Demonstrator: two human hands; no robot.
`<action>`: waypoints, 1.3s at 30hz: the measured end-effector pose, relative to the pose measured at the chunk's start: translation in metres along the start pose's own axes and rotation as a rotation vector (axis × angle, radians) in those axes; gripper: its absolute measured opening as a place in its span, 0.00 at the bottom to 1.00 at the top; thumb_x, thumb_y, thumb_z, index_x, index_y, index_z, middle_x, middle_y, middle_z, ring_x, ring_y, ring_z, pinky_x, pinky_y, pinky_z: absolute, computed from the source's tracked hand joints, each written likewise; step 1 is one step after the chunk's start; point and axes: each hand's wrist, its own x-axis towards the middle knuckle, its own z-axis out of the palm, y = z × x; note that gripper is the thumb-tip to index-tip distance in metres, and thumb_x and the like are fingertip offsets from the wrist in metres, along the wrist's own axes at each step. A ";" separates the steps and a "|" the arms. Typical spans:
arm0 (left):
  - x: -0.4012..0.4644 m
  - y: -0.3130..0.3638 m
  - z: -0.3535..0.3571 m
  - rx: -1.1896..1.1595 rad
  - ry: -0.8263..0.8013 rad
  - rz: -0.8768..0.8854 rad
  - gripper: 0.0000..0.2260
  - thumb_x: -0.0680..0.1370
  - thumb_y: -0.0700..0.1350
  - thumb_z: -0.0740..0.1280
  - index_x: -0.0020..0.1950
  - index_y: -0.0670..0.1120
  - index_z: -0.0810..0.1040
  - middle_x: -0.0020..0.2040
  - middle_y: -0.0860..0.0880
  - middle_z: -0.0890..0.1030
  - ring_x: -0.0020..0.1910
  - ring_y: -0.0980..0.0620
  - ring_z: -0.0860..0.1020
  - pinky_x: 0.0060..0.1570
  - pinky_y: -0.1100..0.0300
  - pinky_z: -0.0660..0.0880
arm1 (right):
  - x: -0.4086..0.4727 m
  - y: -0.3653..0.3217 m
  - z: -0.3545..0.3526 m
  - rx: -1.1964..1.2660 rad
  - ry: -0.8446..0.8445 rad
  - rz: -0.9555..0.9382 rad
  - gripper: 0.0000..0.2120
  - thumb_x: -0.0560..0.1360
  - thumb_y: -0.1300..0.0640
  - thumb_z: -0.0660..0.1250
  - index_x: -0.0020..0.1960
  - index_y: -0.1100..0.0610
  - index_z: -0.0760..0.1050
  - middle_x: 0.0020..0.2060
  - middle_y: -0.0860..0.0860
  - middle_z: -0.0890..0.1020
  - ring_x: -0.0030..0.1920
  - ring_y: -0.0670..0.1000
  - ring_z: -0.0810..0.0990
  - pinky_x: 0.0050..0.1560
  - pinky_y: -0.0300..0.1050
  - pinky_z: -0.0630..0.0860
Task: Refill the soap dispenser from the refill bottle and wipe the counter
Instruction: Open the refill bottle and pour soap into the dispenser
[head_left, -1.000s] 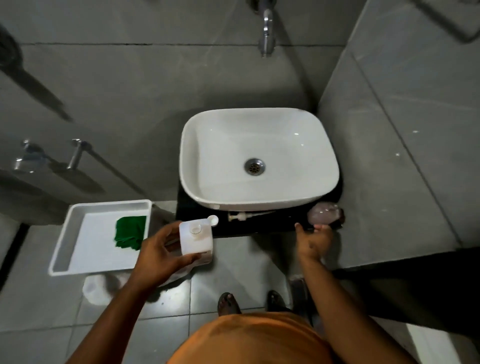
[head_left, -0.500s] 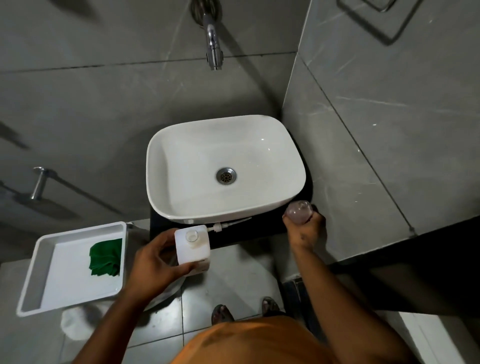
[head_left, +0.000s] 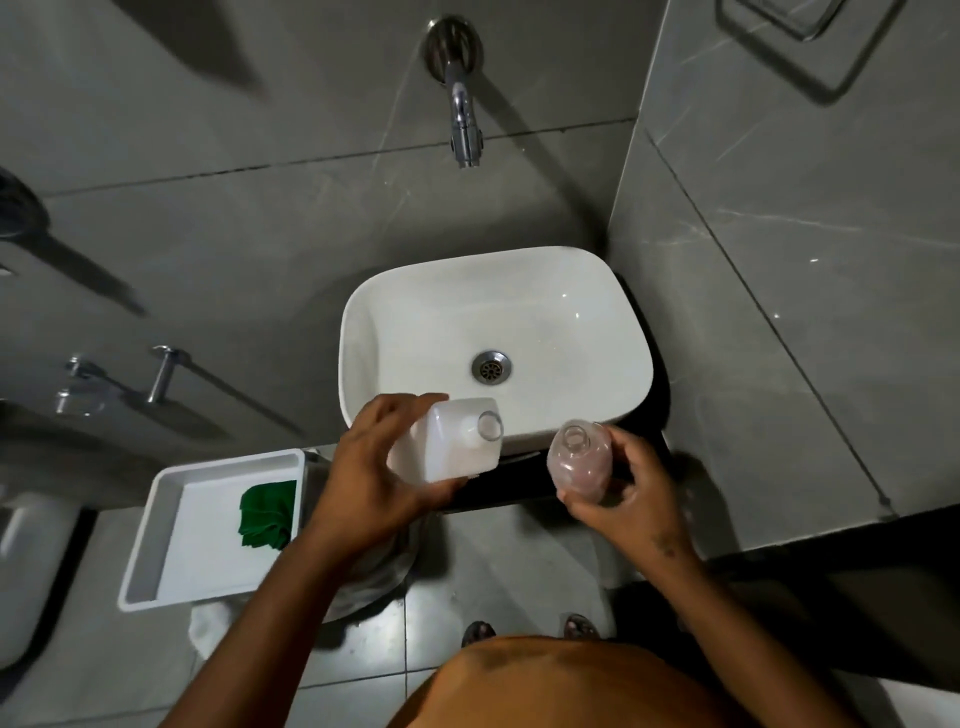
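Note:
My left hand (head_left: 374, 467) grips a white square refill bottle (head_left: 447, 441), tilted with its open neck toward the right, over the front rim of the basin. My right hand (head_left: 623, 488) holds a clear, pinkish soap dispenser bottle (head_left: 579, 462) with its pump off and its open mouth facing up and left. The two openings sit close together but apart. A green cloth (head_left: 265, 514) lies in a white tray (head_left: 166, 519) at the left.
A white basin (head_left: 571, 322) sits on a dark counter (head_left: 660, 410), under a chrome wall tap (head_left: 465, 124). Grey tiled walls close in behind and on the right. A chrome towel bar (head_left: 161, 374) juts from the left wall. My feet stand on the tiled floor below.
My right hand lifted the dispenser bottle off the counter and brought it leftward. My left hand raised and tilted the refill bottle toward it. The camera view shifted.

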 end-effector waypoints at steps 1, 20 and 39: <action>0.005 0.005 -0.002 0.026 -0.011 0.024 0.35 0.64 0.53 0.82 0.70 0.58 0.77 0.61 0.58 0.76 0.63 0.55 0.77 0.51 0.61 0.77 | 0.002 -0.009 -0.001 -0.024 -0.028 -0.051 0.37 0.58 0.44 0.82 0.64 0.38 0.72 0.61 0.39 0.79 0.62 0.46 0.80 0.59 0.50 0.81; 0.038 0.046 -0.012 0.443 0.023 0.229 0.39 0.63 0.41 0.79 0.72 0.58 0.73 0.61 0.51 0.72 0.61 0.46 0.70 0.58 0.50 0.74 | 0.027 -0.067 -0.009 -0.109 -0.214 -0.175 0.38 0.59 0.56 0.83 0.67 0.53 0.75 0.59 0.46 0.79 0.58 0.30 0.74 0.56 0.23 0.69; 0.041 0.059 -0.012 0.569 0.074 0.257 0.40 0.62 0.36 0.80 0.71 0.55 0.75 0.62 0.49 0.72 0.61 0.44 0.69 0.58 0.46 0.73 | 0.033 -0.074 -0.009 -0.107 -0.225 -0.159 0.39 0.60 0.56 0.84 0.68 0.53 0.75 0.61 0.46 0.79 0.59 0.36 0.75 0.58 0.23 0.70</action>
